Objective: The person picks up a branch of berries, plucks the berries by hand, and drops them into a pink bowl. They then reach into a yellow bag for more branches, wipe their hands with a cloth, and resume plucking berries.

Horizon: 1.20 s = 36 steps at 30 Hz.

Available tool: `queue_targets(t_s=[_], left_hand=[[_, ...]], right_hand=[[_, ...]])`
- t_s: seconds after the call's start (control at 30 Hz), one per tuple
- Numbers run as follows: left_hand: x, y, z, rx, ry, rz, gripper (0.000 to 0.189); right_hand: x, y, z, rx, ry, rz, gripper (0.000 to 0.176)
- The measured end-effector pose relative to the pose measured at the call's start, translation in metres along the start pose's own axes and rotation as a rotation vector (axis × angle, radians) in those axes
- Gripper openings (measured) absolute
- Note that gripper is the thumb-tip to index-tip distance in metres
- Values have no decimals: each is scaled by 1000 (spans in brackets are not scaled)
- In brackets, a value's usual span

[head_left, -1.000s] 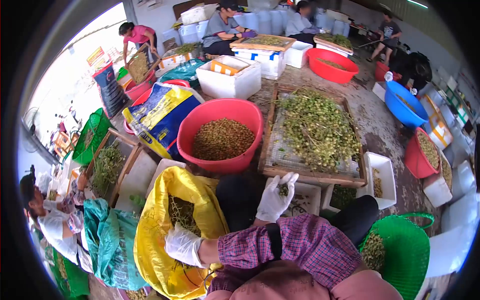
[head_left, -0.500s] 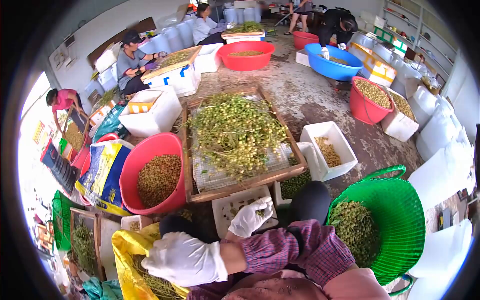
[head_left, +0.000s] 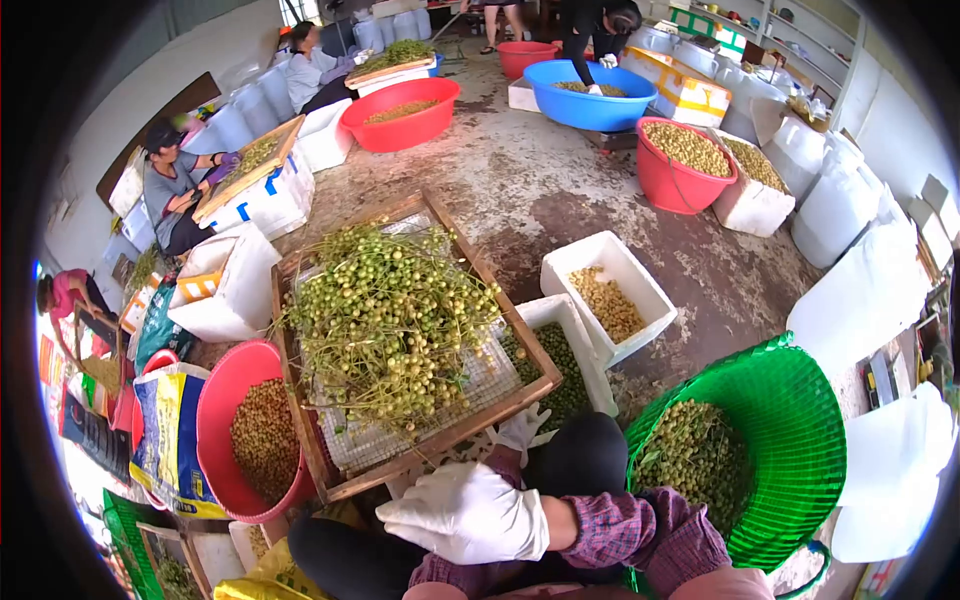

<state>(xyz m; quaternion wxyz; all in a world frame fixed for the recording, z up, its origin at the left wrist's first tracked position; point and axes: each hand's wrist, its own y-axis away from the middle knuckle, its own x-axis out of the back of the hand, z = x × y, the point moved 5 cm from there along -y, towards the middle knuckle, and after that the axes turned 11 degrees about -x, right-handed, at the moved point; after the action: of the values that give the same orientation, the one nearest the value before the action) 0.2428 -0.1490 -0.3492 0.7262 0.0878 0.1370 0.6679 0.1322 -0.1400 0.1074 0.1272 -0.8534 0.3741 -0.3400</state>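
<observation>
My right hand (head_left: pixel 465 512), in a white glove, crosses in front of my left arm, just below the wooden-framed mesh tray (head_left: pixel 445 445). Its fingers are pressed together; anything inside is hidden. Past it, my gloved left hand (head_left: pixel 520 428) sits low beside the tray's near corner, fingers apart, partly covered. A heap of stems with small round green-yellow fruits (head_left: pixel 390 320) lies on the mesh. Right of the tray, a white foam box (head_left: pixel 590 365) contains green fruits. A green basket (head_left: pixel 790 450) with loose fruits stands beside my right arm.
A pink tub (head_left: pixel 225 420) of brown fruits stands left, a yellow bag (head_left: pixel 270 580) below it. Another foam box (head_left: pixel 640 290) holds pale fruits. Farther off are a red basin (head_left: pixel 400 130), a blue basin (head_left: pixel 590 105) and several people, one person (head_left: pixel 175 185) seated left.
The view has turned right and shifted closer to the tray. My right hand has moved away from the yellow bag towards the tray. My left hand is now beside the tray's corner, more covered.
</observation>
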Motion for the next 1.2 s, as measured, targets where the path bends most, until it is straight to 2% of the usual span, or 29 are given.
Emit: queue_targets(t_s=[0.1,0.13,0.2,0.27,0.33,0.37,0.4,0.43,0.47,0.5,0.53,0.6,0.63,0.67,0.73,0.77,0.8,0.83,0.93,0.97,1.03,1.07,1.2], left_hand=[[-1,20,33,66,183,-11,34],[-5,29,49,88,247,-10,33],[-14,47,78,125,379,4,33],[-28,59,91,145,317,-241,35],[-17,80,94,-350,-164,-300,32],[-14,91,108,-343,-211,-290,31],[-12,102,124,-335,-258,-280,30],[-11,119,147,-127,-216,-255,29],[-10,138,170,79,-173,-216,28],[-3,151,179,225,-234,-203,27],[2,170,206,125,-326,-305,27],[12,205,240,299,-353,-456,29],[20,226,266,437,-196,-429,36],[25,235,276,621,-84,-374,30],[26,241,301,541,29,-369,26],[21,238,310,483,52,-379,26],[11,229,322,421,75,-390,27],[1,220,329,359,102,-397,27],[-8,189,342,-76,-429,-281,29],[0,182,348,-250,-621,-173,28],[24,186,341,-24,-405,17,27],[36,193,337,86,-293,113,26],[67,229,345,152,-241,362,27]], right_hand=[[85,-19,34,-110,-51,343,21],[114,-24,57,-269,-299,444,16],[180,-28,107,-443,-352,676,14],[231,-23,182,-714,-370,893,15],[239,0,307,-905,-231,897,15],[216,-1,355,-923,425,369,18],[193,13,396,-1099,538,80,21],[169,28,432,-1205,654,-257,24],[141,49,449,-1524,234,-303,28],[124,56,445,-1508,346,-413,30],[113,60,442,-1483,460,-526,31],[89,90,519,-1432,408,-627,29],[76,99,549,-1404,379,-683,28],[79,93,527,-1516,299,-673,24],[62,93,517,-1497,114,-626,24],[55,88,501,-1328,123,-560,29],[36,84,503,-1032,336,-629,39],[20,89,510,-1010,390,-631,42],[-8,78,498,-949,477,-692,43],[-15,74,498,-938,514,-725,41],[-35,77,500,-902,550,-738,33],[-44,84,506,-956,494,-691,32],[-52,83,505,-1124,339,-582,37]])
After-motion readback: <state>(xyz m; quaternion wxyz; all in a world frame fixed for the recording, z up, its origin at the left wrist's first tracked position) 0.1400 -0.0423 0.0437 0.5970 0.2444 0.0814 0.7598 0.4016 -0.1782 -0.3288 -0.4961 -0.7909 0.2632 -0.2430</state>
